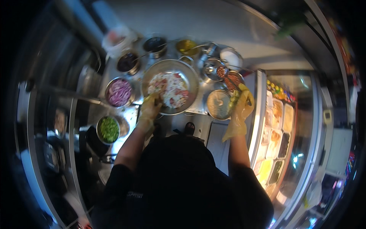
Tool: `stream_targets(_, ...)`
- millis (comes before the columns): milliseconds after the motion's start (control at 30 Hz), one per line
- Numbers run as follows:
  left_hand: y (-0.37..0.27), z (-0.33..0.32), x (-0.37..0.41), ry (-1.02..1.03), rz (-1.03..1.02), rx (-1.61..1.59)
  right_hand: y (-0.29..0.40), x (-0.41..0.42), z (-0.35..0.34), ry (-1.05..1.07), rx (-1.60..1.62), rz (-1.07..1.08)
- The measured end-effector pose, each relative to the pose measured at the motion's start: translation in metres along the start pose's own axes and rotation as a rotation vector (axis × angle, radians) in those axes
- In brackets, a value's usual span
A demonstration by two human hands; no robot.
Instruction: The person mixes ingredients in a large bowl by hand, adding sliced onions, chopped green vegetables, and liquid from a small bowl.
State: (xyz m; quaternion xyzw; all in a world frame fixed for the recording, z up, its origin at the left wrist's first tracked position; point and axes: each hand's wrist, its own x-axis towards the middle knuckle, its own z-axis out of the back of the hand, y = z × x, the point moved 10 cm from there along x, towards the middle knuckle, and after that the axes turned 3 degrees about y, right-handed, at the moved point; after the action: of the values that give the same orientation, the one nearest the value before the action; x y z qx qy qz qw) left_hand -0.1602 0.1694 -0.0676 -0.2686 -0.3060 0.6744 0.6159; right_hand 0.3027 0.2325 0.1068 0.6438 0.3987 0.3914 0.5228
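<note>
In a yellowish plastic glove, my left hand [153, 104] is at the near-left rim of a large metal mixing bowl [193, 77]. Its fingers reach over pale shreds mixed with reddish pieces [174, 88]; whether they grip anything is hidden. My right hand [243, 100], also gloved, is raised at the right edge of a metal bowl with pale contents [218, 104]. Close to its fingers are green pieces [234, 98] and the dark handle of a utensil [234, 83], which slants over a bowl of reddish-brown bits [232, 79]. I cannot tell whether it holds either.
Left of the mixing bowl stand sliced purple onions [119, 92] and chopped greens [108, 129] in bowls. Dark sauce [127, 62], a dark pot [155, 45] and yellow liquid [186, 47] line the back. A cup of nuts [222, 71] adjoins white contents [230, 58]. A lit display case [274, 128] flanks the right.
</note>
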Motion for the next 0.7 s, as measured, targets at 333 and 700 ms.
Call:
stream_targets(333, 0.018, 0.001, -0.002, -0.032, 0.093, -0.025, -0.075, -0.055, -0.081, -0.035, 0.194, -0.338)
stream_targets(700, 0.027, -0.007, 0.001, -0.029, 0.097, 0.004, -0.058, -0.031, -0.052, 0.009, 0.120, -0.168)
